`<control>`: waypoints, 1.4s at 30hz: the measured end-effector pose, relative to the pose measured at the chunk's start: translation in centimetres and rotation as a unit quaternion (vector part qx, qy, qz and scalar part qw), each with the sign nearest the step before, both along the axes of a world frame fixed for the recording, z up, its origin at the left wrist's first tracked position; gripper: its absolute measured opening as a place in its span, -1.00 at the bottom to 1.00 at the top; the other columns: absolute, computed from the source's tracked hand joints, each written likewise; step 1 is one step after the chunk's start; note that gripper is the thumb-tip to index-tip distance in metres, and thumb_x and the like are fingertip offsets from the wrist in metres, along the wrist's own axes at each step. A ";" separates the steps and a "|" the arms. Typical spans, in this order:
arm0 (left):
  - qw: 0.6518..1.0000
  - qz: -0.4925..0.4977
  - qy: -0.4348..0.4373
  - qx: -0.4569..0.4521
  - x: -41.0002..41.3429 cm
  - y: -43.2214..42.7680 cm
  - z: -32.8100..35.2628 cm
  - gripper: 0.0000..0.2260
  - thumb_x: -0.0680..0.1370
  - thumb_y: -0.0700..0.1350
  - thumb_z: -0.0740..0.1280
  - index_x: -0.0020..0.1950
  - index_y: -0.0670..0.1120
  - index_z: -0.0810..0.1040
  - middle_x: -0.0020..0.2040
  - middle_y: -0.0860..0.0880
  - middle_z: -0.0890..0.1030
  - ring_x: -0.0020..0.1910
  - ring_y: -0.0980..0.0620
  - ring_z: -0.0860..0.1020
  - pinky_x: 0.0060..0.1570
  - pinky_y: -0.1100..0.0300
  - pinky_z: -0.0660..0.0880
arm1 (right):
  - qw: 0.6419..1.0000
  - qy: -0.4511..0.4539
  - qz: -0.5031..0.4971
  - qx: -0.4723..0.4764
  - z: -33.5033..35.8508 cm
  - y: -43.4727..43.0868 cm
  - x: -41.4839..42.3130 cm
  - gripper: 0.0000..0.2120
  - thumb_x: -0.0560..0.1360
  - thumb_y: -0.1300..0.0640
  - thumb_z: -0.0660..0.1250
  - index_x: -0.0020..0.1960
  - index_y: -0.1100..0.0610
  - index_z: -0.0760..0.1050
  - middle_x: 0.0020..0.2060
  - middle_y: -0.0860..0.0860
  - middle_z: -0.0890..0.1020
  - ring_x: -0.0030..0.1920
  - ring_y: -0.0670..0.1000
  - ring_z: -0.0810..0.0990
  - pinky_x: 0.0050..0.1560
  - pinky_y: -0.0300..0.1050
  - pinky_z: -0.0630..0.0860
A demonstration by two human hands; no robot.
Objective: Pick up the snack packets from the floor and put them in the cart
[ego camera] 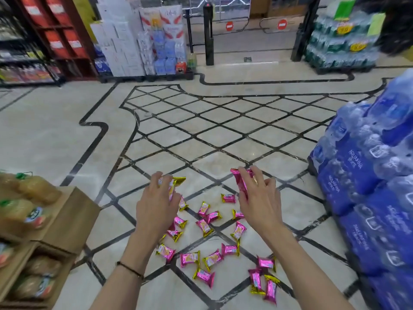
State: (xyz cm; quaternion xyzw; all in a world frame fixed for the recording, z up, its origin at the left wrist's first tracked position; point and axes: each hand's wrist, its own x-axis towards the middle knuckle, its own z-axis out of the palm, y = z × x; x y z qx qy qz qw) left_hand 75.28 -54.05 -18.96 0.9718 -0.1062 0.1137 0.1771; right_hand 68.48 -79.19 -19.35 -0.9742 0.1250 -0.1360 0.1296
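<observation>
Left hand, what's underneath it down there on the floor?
The left hand grips a few snack packets, gold ends poking past its fingers. Beneath it, loose pink packets on the floor peek out beside its thumb. Any others under the palm are covered.

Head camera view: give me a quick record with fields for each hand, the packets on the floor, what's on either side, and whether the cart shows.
left hand: grips a few gold-ended packets
right hand: grips pink packets
floor packets: many, pink and gold, scattered between and below the hands
floor: pale tiles with dark lines
left side: cardboard boxes holding bottles
right side: stacked blue water packs
cart: not in view
</observation>
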 end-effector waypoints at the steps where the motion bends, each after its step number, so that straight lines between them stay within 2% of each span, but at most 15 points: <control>1: 1.000 -0.006 -0.004 -0.006 0.3 -0.5 0.4 -0.67 0.57 -0.03 0.32 0.32 -0.01 0.45 0.41 -0.07 0.36 0.08 -0.25 0.55 -0.11 -0.07 0.55 | 1.000 -0.005 -0.011 -0.001 0.5 -0.2 -0.2 -0.45 0.53 0.08 0.31 0.48 -0.10 0.26 0.44 0.01 0.33 -0.01 0.22 0.40 -0.11 0.13 0.53; 7: 0.999 -0.046 -0.018 -0.011 1.4 -3.3 2.7 -0.66 0.57 -0.01 0.31 0.34 -0.01 0.45 0.43 -0.06 0.36 0.07 -0.21 0.55 -0.13 -0.05 0.54 | 0.998 -0.007 -0.069 -0.004 2.2 0.4 -1.5 -0.37 0.48 0.15 0.35 0.49 -0.10 0.23 0.45 0.01 0.32 0.08 0.21 0.40 -0.06 0.17 0.53; 13: 0.988 -0.152 -0.018 -0.029 1.8 -4.9 3.4 -0.65 0.58 -0.01 0.29 0.35 -0.02 0.43 0.41 -0.06 0.35 0.03 -0.19 0.55 -0.16 -0.06 0.55 | 0.988 -0.005 -0.153 -0.014 2.8 0.9 -3.7 -0.38 0.54 0.08 0.32 0.53 -0.09 0.17 0.49 0.02 0.25 0.18 0.20 0.39 0.06 0.16 0.53; 16: 0.979 -0.201 -0.007 -0.032 1.4 -6.0 3.3 -0.63 0.57 -0.01 0.31 0.37 -0.03 0.42 0.43 -0.07 0.34 0.06 -0.20 0.55 -0.16 -0.06 0.54 | 0.979 -0.002 -0.201 -0.031 3.3 1.2 -5.9 -0.39 0.55 0.07 0.31 0.54 -0.09 0.18 0.49 0.03 0.28 0.16 0.17 0.38 0.05 0.12 0.53; 20: 0.955 -0.294 0.003 -0.033 -0.1 -8.2 3.3 -0.62 0.56 -0.02 0.31 0.37 -0.04 0.41 0.43 -0.07 0.33 0.08 -0.20 0.52 -0.16 -0.07 0.55 | 0.959 -0.003 -0.282 -0.039 4.0 1.6 -10.0 -0.40 0.54 0.07 0.34 0.52 -0.09 0.22 0.47 0.02 0.32 0.10 0.16 0.40 -0.01 0.09 0.53; 25: 0.919 -0.393 0.011 -0.036 -4.8 -12.6 3.4 -0.64 0.57 -0.01 0.29 0.36 -0.01 0.41 0.45 -0.06 0.32 0.09 -0.18 0.53 -0.11 -0.09 0.57 | 0.919 0.002 -0.390 -0.054 4.4 1.7 -17.3 -0.40 0.55 0.03 0.36 0.53 -0.08 0.25 0.48 0.03 0.32 0.15 0.19 0.41 0.04 0.15 0.54; 30: 0.860 -0.510 0.015 -0.026 -12.6 -17.8 3.2 -0.65 0.52 -0.05 0.34 0.30 -0.03 0.45 0.39 -0.07 0.37 0.06 -0.20 0.56 -0.17 -0.06 0.55 | 0.865 0.017 -0.498 -0.050 4.1 2.1 -26.9 -0.39 0.48 0.06 0.42 0.48 -0.09 0.29 0.45 0.03 0.36 0.07 0.23 0.42 -0.07 0.15 0.54; 33: 0.818 -0.575 0.020 -0.015 -19.3 -20.5 3.3 -0.63 0.53 -0.04 0.34 0.33 -0.05 0.47 0.41 -0.10 0.39 0.09 -0.22 0.56 -0.12 -0.06 0.54 | 0.823 0.033 -0.565 -0.039 3.9 2.5 -34.0 -0.38 0.48 0.03 0.41 0.49 -0.11 0.28 0.47 0.03 0.35 0.09 0.25 0.43 -0.02 0.17 0.53; 37: 0.739 -0.674 0.015 -0.006 -30.0 -22.6 3.0 -0.61 0.51 -0.05 0.38 0.32 -0.06 0.48 0.40 -0.10 0.39 0.02 -0.25 0.58 -0.16 -0.05 0.52 | 0.759 0.037 -0.650 -0.026 4.1 4.9 -44.7 -0.40 0.50 0.04 0.37 0.50 -0.13 0.26 0.46 0.02 0.33 0.12 0.23 0.41 0.02 0.16 0.52; 42: 0.652 -0.758 0.019 0.000 -44.9 -22.3 2.6 -0.61 0.49 -0.01 0.29 0.31 -0.04 0.46 0.39 -0.08 0.37 0.07 -0.25 0.55 -0.08 -0.12 0.57 | 0.678 0.030 -0.735 -0.014 4.5 10.0 -58.1 -0.39 0.49 0.03 0.36 0.49 -0.12 0.24 0.44 0.02 0.32 0.14 0.23 0.41 0.02 0.17 0.53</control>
